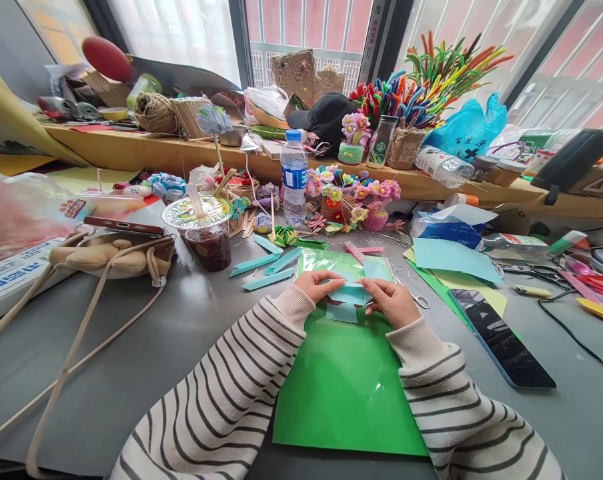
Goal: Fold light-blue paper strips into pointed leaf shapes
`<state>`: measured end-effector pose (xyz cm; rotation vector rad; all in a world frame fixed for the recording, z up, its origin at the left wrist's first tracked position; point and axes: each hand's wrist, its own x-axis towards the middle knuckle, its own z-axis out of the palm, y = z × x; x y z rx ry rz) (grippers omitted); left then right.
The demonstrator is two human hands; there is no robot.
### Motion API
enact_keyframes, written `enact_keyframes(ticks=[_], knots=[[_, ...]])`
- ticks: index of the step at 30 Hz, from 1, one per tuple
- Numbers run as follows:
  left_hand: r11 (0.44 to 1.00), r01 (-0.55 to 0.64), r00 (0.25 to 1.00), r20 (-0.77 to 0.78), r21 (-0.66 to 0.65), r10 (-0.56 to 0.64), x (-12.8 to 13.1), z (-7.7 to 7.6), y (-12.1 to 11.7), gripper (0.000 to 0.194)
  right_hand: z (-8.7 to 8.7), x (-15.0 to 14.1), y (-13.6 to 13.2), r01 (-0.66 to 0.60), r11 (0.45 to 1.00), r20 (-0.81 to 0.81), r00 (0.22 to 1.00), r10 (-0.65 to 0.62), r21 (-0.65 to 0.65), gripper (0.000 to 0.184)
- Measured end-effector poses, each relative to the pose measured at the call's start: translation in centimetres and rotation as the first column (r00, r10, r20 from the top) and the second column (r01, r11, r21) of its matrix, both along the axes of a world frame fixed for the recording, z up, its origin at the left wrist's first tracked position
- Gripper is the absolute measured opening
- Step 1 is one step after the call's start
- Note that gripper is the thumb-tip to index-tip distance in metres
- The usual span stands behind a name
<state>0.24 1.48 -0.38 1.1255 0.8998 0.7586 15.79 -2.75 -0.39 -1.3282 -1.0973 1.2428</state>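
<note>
Left of centre: clear plastic cup of dark drink [209, 247]; an elbow knock could spill it. Centre: left hand [317, 287] pinches light-blue rectangular paper strip [350, 293]; right hand [394, 303] pinches its other end; uneven pull might crease it.

Light-blue paper strip [352, 293], one: narrow, held crosswise by its ends between my left hand [319, 285] and right hand [392, 303], over a green sheet [346, 387]. Light-blue section [341, 313] just below; whether joined, I cannot tell.
</note>
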Motion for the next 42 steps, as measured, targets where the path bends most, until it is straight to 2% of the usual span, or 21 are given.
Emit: enact_keyframes(ticks=[6, 12, 20, 24, 27, 33, 42], knots=[[1.0, 0.017, 1.0, -0.015, 0.023, -0.017, -0.1, 0.1, 0.0, 0.037, 0.0, 0.0, 0.0, -0.01, 1.0, -0.012, 1.0, 0.009, -0.027, 0.025], [0.998, -0.001, 0.994, -0.111, 0.068, 0.009, 0.0, 0.6, -0.2, 0.031, -0.1, 0.1, 0.0, -0.018, 1.0, 0.026, 0.999, 0.018, -0.012, 0.025], [0.987, 0.024, 0.987, -0.161, 0.162, 0.002, -0.1, 0.2, -0.1, 0.031, -0.3, 0.0, -0.1, 0.01, 0.999, 0.095, 0.995, -0.014, 0.037, 0.026], [0.985, 0.05, 0.972, -0.236, 0.165, -0.009, -0.1, 0.2, 0.0, 0.031, -0.3, -0.2, -0.2, 0.007, 0.999, 0.106, 0.994, -0.012, 0.049, 0.027], [0.973, 0.061, 0.962, -0.275, 0.225, 0.003, -0.1, -0.1, 0.1, 0.03, -0.3, -0.4, -0.3, 0.027, 0.997, 0.101, 0.994, -0.034, 0.072, 0.027], [0.935, 0.101, 0.955, -0.297, 0.34, 0.005, -0.2, -0.6, 0.3, 0.026, -0.5, -0.7, -0.3, 0.059, 0.992, 0.168, 0.983, -0.077, 0.112, 0.028], [0.93, 0.097, 0.957, -0.291, 0.354, 0.011, -0.3, -0.4, 0.1, 0.03, -0.5, -0.6, -0.3, 0.018, 0.989, 0.208, 0.977, -0.049, 0.148, 0.024]])
